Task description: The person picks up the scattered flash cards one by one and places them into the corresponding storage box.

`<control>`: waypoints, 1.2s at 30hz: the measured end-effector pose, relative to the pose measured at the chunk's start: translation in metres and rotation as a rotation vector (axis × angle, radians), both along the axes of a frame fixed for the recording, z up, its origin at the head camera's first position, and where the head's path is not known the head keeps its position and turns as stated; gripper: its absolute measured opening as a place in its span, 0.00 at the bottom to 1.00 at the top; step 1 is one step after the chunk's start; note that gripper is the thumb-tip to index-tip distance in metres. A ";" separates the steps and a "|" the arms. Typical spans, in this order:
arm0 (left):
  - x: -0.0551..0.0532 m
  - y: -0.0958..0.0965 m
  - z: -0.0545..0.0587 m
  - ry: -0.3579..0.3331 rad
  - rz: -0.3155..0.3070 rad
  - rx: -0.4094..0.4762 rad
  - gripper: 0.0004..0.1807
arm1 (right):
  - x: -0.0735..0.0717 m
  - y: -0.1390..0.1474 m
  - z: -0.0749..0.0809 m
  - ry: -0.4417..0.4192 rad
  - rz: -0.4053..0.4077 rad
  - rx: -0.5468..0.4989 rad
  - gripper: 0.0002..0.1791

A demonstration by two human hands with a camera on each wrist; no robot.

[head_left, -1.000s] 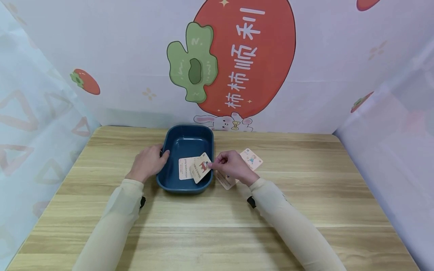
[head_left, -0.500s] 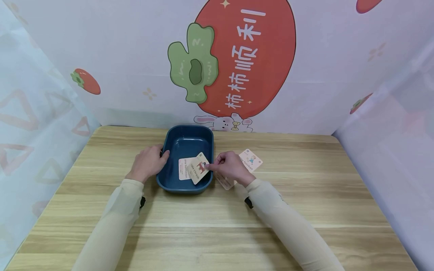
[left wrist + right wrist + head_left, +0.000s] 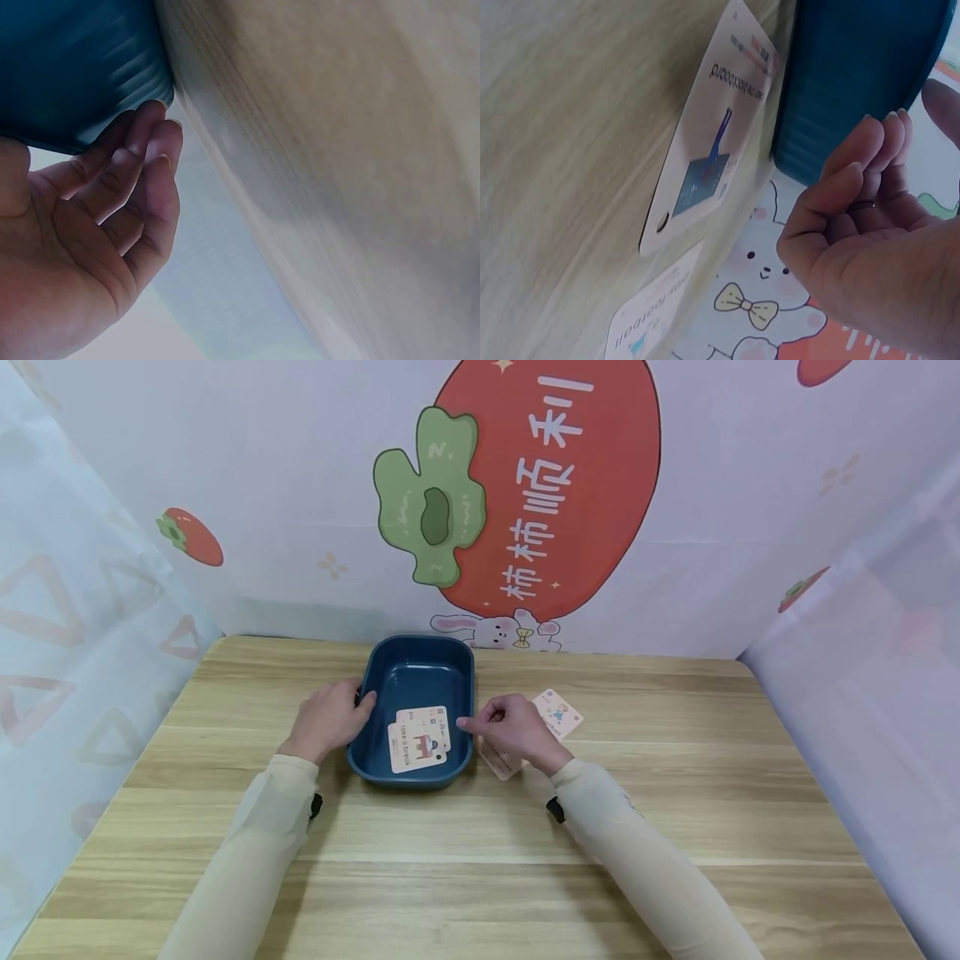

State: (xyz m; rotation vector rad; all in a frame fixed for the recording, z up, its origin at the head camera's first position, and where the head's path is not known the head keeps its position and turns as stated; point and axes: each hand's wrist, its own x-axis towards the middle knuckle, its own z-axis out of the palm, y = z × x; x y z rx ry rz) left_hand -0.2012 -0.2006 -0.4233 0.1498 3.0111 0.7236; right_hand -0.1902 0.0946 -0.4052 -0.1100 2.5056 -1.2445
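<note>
Right there on the wood-grain table (image 3: 420, 877) sits the dark blue plastic bin (image 3: 420, 685), and just to its right, the blackboard flashcard (image 3: 709, 142) and football flashcard (image 3: 561, 712)!

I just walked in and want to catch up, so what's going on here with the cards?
Someone's left hand holds a blue tray by its left rim. Their right hand is at the opposite rim, holding nothing. In the tray, the "take a break" card lies partly over another card. The football card and the blackboard card lie on the table, to the tray's right.
</note>
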 end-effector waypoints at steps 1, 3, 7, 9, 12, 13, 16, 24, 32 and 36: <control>0.000 0.000 0.000 0.001 -0.001 0.001 0.27 | 0.000 0.002 0.000 0.003 -0.002 -0.006 0.19; 0.000 0.000 0.000 0.001 -0.001 0.002 0.27 | 0.000 0.005 0.000 0.011 0.000 -0.015 0.20; 0.000 0.000 0.000 0.007 -0.002 0.002 0.26 | 0.001 0.012 -0.001 0.051 0.011 -0.003 0.19; 0.001 0.000 0.000 0.006 -0.001 0.004 0.26 | 0.002 0.015 -0.002 0.083 0.017 0.012 0.17; 0.002 0.001 0.000 0.003 0.003 0.003 0.26 | 0.004 0.022 -0.003 0.129 0.015 0.038 0.15; 0.002 0.001 0.000 0.001 0.003 0.004 0.26 | 0.005 0.024 -0.003 0.146 0.015 0.048 0.14; 0.002 0.001 0.000 -0.002 0.005 0.004 0.27 | 0.008 0.032 -0.003 0.185 0.010 0.073 0.14; 0.000 0.000 0.000 0.002 0.007 0.002 0.27 | 0.010 0.052 -0.005 0.229 -0.017 0.159 0.14; 0.000 0.000 -0.001 0.009 -0.002 -0.002 0.26 | 0.014 0.061 -0.009 0.177 -0.031 0.226 0.22; -0.001 0.000 -0.001 0.006 -0.005 0.003 0.25 | 0.016 0.062 -0.009 0.152 -0.028 0.272 0.27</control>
